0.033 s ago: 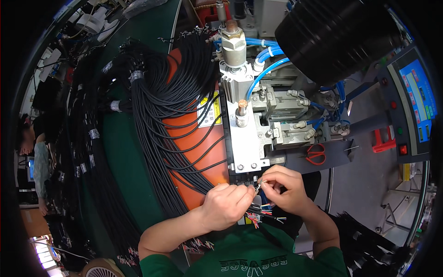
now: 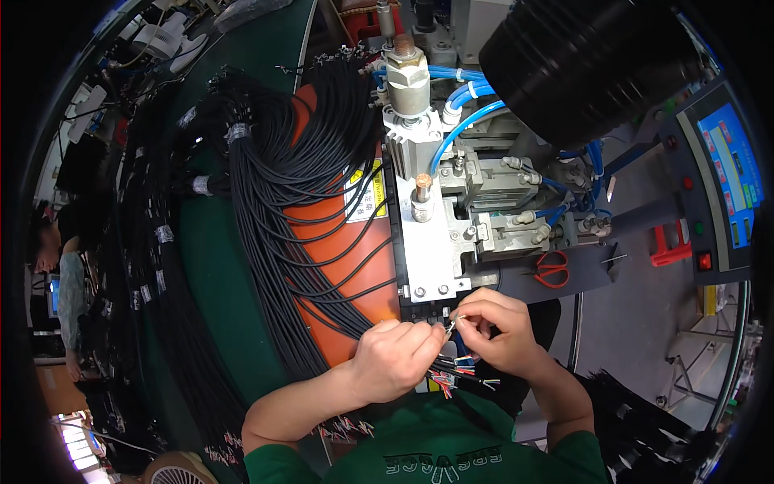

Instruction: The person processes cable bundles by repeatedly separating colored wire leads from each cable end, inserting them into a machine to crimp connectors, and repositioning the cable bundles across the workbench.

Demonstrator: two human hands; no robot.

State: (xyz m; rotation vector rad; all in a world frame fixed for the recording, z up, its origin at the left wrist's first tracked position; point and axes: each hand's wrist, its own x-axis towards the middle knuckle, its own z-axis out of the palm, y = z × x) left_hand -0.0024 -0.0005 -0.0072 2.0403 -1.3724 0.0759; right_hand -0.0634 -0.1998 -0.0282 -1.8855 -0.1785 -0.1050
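Landmark: metal machine (image 2: 423, 250). At its near end I see left hand (image 2: 401, 363), fingers curled closed, tips at thin wire ends (image 2: 451, 327); whether fist encloses more, I cannot tell. Right hand (image 2: 501, 332) opposite, thumb and forefinger pinched on same wire ends. Coloured wire tips (image 2: 465, 371) just beyond machine's near end, beside left hand. Black cables (image 2: 256, 202) left of machine; red scissors (image 2: 551, 269) right of it. Against preceding frame I find no clear shift: same fine fingerwork, wire ends unreleased.
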